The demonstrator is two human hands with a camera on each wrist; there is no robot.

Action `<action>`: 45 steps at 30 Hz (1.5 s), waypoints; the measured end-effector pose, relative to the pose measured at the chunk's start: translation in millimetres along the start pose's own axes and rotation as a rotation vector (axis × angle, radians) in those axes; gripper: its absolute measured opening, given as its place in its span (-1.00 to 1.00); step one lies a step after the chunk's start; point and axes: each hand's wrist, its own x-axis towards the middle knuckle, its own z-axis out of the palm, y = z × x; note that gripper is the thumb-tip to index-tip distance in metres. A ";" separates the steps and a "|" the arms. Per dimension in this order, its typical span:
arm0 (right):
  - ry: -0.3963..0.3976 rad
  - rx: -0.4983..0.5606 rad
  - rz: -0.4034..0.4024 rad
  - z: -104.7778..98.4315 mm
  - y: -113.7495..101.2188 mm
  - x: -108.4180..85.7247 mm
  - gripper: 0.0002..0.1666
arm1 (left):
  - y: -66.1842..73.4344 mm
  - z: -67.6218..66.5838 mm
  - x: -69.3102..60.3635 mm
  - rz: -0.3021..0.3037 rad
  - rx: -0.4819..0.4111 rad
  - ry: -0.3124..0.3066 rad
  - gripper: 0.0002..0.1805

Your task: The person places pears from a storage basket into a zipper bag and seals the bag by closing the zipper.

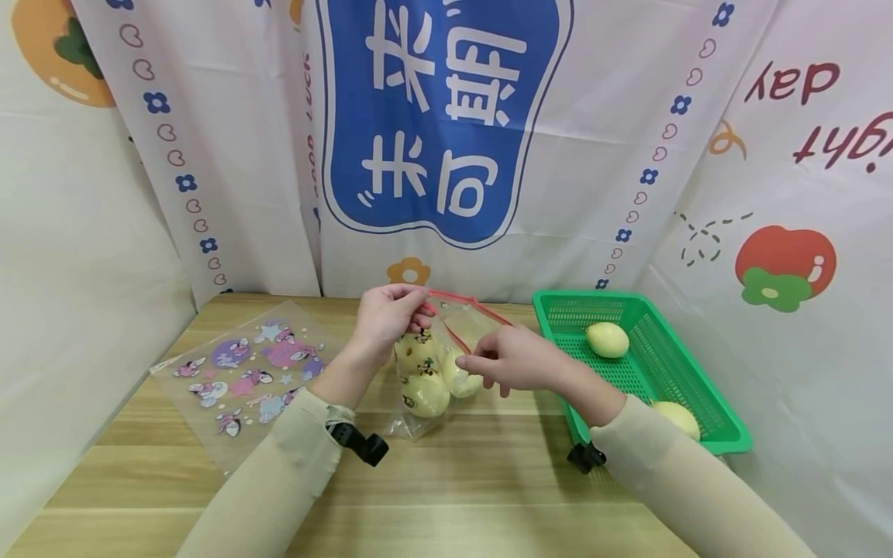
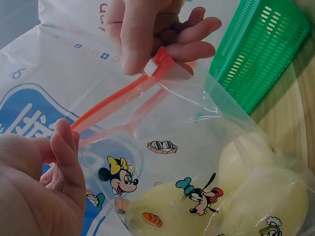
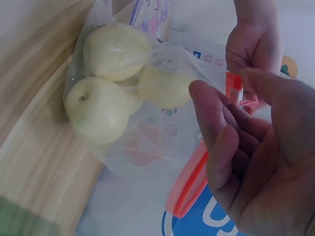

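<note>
A clear cartoon-printed bag [image 1: 446, 310] with a red zip edge holds several pale yellow round fruits [image 1: 425, 394], resting low on the table. The left hand [image 1: 393, 319] pinches one end of the red edge [image 2: 106, 109]. At the other end, by a white slider [image 2: 151, 67], the right hand [image 1: 519, 358] holds the edge between thumb and fingers, its other fingers loosely bent. Between the hands the bag's mouth gapes. In the right wrist view the fruits [image 3: 97, 110] show through the plastic beside the right hand [image 3: 256, 162].
A flat clear bag with pink and purple prints [image 1: 244, 376] lies on the table [image 1: 432, 496] at the left. A green basket [image 1: 687, 360] at the right contains two yellow fruits [image 1: 607, 340], one partly behind the right sleeve. A printed cloth [image 1: 279, 194] hangs behind.
</note>
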 end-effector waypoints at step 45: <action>0.316 -0.008 -0.086 -52.7 35.9 -21.1 -0.88 | 2.5 -30.8 -4.1 0.188 0.312 -0.200 -0.70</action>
